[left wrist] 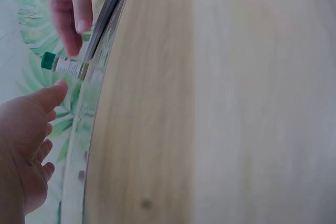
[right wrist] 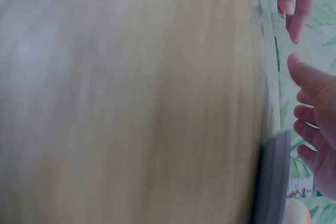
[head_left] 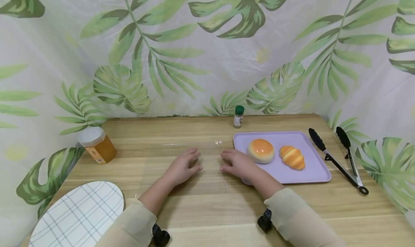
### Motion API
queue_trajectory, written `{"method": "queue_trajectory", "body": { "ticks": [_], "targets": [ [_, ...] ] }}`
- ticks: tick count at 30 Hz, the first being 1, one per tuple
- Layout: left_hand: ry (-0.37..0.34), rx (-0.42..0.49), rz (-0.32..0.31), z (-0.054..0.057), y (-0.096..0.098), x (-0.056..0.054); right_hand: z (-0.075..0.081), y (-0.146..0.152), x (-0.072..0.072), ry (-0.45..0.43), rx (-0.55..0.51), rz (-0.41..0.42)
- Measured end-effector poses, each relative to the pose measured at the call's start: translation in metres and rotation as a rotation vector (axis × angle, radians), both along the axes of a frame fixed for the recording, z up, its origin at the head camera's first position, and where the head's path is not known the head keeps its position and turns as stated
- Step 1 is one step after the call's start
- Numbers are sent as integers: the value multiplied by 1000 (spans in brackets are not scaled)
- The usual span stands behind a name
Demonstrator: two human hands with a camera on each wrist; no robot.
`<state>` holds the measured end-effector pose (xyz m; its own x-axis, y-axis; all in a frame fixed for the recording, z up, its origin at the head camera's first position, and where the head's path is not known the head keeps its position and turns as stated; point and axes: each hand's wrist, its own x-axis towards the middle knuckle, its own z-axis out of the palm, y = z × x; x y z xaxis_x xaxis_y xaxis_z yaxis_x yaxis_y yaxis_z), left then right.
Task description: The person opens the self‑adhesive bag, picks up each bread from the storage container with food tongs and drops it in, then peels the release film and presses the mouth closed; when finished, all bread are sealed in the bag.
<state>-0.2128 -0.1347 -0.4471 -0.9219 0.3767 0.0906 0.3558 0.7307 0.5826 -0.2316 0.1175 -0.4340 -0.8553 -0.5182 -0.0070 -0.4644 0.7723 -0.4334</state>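
Note:
My left hand (head_left: 183,168) is over the middle of the wooden table, fingers relaxed and pointing inward, holding nothing. Facing it across a small gap is my right hand (head_left: 239,164), also loosely bent and empty, overlapping the left edge of a lilac tray (head_left: 311,176) in the head view. A clear, thin rectangular sheet (head_left: 210,184) lies on the table below both hands. On the tray are a round bun (head_left: 260,150) and a croissant (head_left: 292,157). In the wrist views each hand (left wrist: 26,145) shows its thumb apart from the fingers.
A green-capped spice bottle (head_left: 238,117) stands behind the tray. Black-and-steel tongs (head_left: 340,166) lie spread to its right. At the left are a jar of amber contents (head_left: 100,148) with a pale lid and a checked oval placemat (head_left: 81,214). Leaf-print cloth (head_left: 168,66) hangs behind.

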Motion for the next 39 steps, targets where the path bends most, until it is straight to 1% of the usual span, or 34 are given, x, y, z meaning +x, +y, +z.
{"method": "queue_trajectory", "body": {
  "ticks": [3, 5, 9, 12, 16, 21, 25, 28, 31, 34, 39],
  "targets": [
    [-4, 11, -6, -3, 4, 1, -1, -6, -1, -44, 17, -5],
    [-26, 12, -3, -5, 6, 2, -2, -9, -1, -64, 23, -3],
    [-43, 1, -11, -12, 4, 3, -4, -14, -1, -44, 35, 32],
    [-25, -14, -11, -16, 1, 3, -5, -17, 0, -20, 51, 54],
    [2, -39, 10, -19, -4, 3, -5, -24, 0, -29, 50, 76],
    [8, -36, 21, -19, -7, 3, -7, -29, 0, -48, 67, 67],
    [33, -21, 24, -21, -8, 3, -9, -29, 0, -55, 61, 58],
    [55, -15, 44, -23, -8, 2, -9, -29, -1, -67, 55, 54],
    [63, -8, 79, -23, -9, 1, -10, -29, -2, -78, 54, 47],
    [66, 19, 107, -23, -9, 1, -10, -29, -1, -78, 51, 44],
    [61, 124, 149, -20, -11, 0, -9, -29, -1, -76, 36, 46]
  ]
}}
